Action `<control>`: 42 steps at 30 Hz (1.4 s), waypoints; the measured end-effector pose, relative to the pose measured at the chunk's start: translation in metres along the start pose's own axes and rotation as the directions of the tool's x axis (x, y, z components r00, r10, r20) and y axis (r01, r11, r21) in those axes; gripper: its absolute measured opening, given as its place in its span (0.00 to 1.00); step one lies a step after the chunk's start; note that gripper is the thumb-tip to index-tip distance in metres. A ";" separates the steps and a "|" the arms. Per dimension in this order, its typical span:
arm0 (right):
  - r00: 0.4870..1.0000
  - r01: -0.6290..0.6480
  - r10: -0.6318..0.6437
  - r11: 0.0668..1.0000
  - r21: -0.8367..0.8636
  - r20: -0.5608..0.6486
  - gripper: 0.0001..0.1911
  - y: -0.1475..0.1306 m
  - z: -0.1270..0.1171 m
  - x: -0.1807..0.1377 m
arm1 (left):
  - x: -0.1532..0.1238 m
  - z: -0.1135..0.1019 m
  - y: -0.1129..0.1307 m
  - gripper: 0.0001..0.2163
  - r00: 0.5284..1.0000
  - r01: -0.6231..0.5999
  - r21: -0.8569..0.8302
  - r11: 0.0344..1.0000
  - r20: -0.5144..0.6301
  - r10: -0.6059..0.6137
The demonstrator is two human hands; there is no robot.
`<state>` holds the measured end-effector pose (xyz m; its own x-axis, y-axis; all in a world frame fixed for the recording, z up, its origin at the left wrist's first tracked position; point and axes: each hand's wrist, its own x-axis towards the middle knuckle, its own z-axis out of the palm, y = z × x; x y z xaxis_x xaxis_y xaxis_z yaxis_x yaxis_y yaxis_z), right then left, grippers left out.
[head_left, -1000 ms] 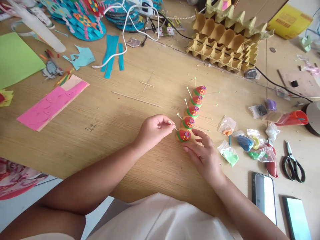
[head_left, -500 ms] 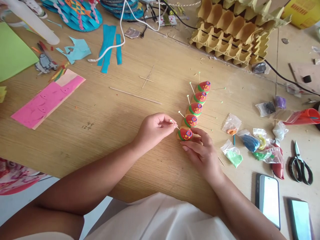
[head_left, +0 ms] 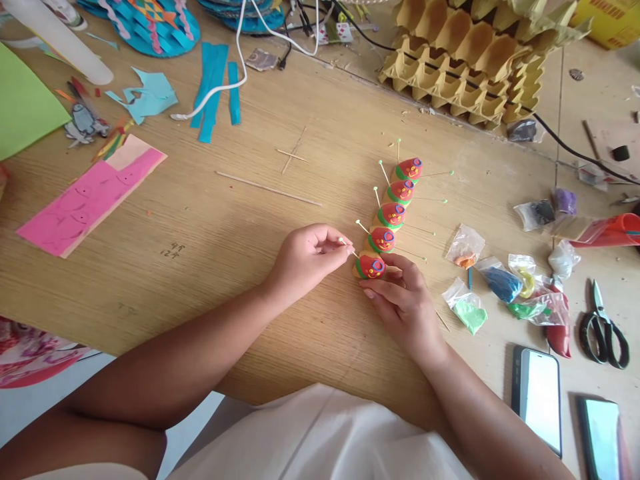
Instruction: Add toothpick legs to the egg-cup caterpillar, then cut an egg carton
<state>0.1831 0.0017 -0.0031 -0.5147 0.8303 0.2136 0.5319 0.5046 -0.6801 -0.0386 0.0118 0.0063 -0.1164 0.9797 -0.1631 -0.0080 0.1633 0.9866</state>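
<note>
A row of several small clay figures (head_left: pixel 391 213), each red with a green band and an orange base, runs diagonally across the wooden table (head_left: pixel 240 267). Thin sticks with pale green tips stand out of them. My left hand (head_left: pixel 307 257) pinches one such stick (head_left: pixel 349 248) that touches the left side of the nearest figure (head_left: pixel 370 266). My right hand (head_left: pixel 403 303) lies against that figure's right and near side, fingers curled round it.
Small bags of coloured clay (head_left: pixel 500 283) lie to the right, with scissors (head_left: pixel 605 325) and two phones (head_left: pixel 537 392) beyond. Stacked egg cartons (head_left: pixel 470 60) stand at the back. Pink foam sheet (head_left: pixel 90 197), blue paper scraps (head_left: pixel 215 90), white cable (head_left: pixel 240 60) and a long skewer (head_left: pixel 267 189) lie left.
My right hand has closed in against the nearest figure. The left hand keeps its pinch on the stick. The camera has shifted slightly.
</note>
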 end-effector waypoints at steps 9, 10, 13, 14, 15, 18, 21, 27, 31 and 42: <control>0.999 0.026 -0.026 1.000 0.012 -0.029 0.10 0.002 0.001 0.001 | -0.002 0.001 0.002 0.05 0.999 -0.038 0.042 0.998 0.003 0.038; 0.999 0.028 -0.027 1.000 0.013 -0.029 0.10 0.002 0.001 0.001 | -0.002 0.002 0.002 0.05 0.999 -0.044 0.050 0.998 0.007 0.044; 0.999 0.028 -0.027 1.000 0.010 -0.024 0.10 0.002 0.001 0.001 | -0.002 0.002 0.001 0.04 0.998 -0.068 0.082 0.994 0.025 0.066; 0.999 0.027 -0.027 1.000 0.009 -0.024 0.10 0.002 0.000 0.001 | -0.002 0.002 0.001 0.04 0.997 -0.075 0.094 0.993 0.033 0.072; 0.999 0.027 -0.027 1.000 0.006 -0.024 0.10 0.002 0.000 0.001 | -0.002 0.002 0.000 0.04 0.996 -0.080 0.103 0.991 0.040 0.076; 0.999 0.027 -0.027 1.000 -0.001 -0.021 0.10 0.003 0.000 0.001 | -0.002 0.003 -0.002 0.04 0.994 -0.098 0.113 0.989 0.051 0.093; 0.999 0.031 -0.031 0.999 -0.005 -0.019 0.10 0.003 0.001 0.001 | -0.002 0.004 -0.003 0.04 0.992 -0.122 0.114 0.986 0.048 0.117; 0.999 0.039 -0.039 0.999 -0.010 -0.026 0.10 0.002 0.001 0.002 | -0.002 0.005 -0.003 0.02 0.984 -0.175 0.143 0.974 0.052 0.169; 0.999 0.044 -0.045 0.999 -0.011 -0.030 0.10 0.002 0.000 0.003 | -0.003 0.007 -0.004 0.02 0.981 -0.195 0.169 0.966 0.049 0.189; 0.998 0.061 -0.062 0.997 -0.042 -0.029 0.09 0.000 -0.001 0.005 | -0.003 0.007 -0.007 0.02 0.978 -0.209 0.185 0.960 0.047 0.203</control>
<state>0.1810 0.0059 -0.0017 -0.5268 0.8040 0.2760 0.5272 0.5637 -0.6359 -0.0307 0.0086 0.0000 -0.0687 0.9968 0.0407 0.2000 -0.0262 0.9794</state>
